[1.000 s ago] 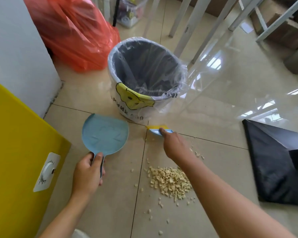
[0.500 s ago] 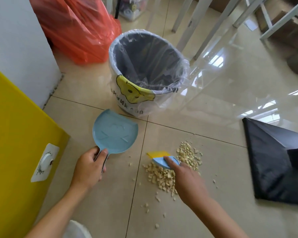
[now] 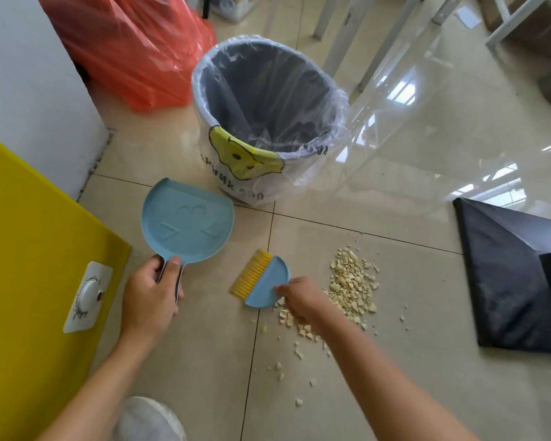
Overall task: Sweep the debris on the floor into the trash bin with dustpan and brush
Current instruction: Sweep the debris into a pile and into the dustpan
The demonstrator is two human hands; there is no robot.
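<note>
My left hand [image 3: 150,296] grips the handle of a light blue dustpan [image 3: 186,221], whose pan lies flat on the tile just left of the trash bin [image 3: 328,90]. A small blue brush [image 3: 266,283] with yellow bristles is pinched in my right hand [image 3: 303,299]; the bristles point left toward the dustpan. A pile of pale yellow debris [image 3: 350,283] lies on the floor right of the brush, with loose bits scattered below and partly hidden under my right wrist. The bin is lined with clear plastic and shows a yellow cartoon print.
A yellow panel [image 3: 29,265] with a white knob stands at left, beside a white wall. An orange plastic bag [image 3: 134,46] sits behind the bin. A black cushion [image 3: 516,281] lies at right. White table legs [image 3: 347,27] rise at the back.
The brush swept from beside the bin down and left across the pile, spreading the debris, and now shows its bristles. The dustpan shifted slightly toward the bin.
</note>
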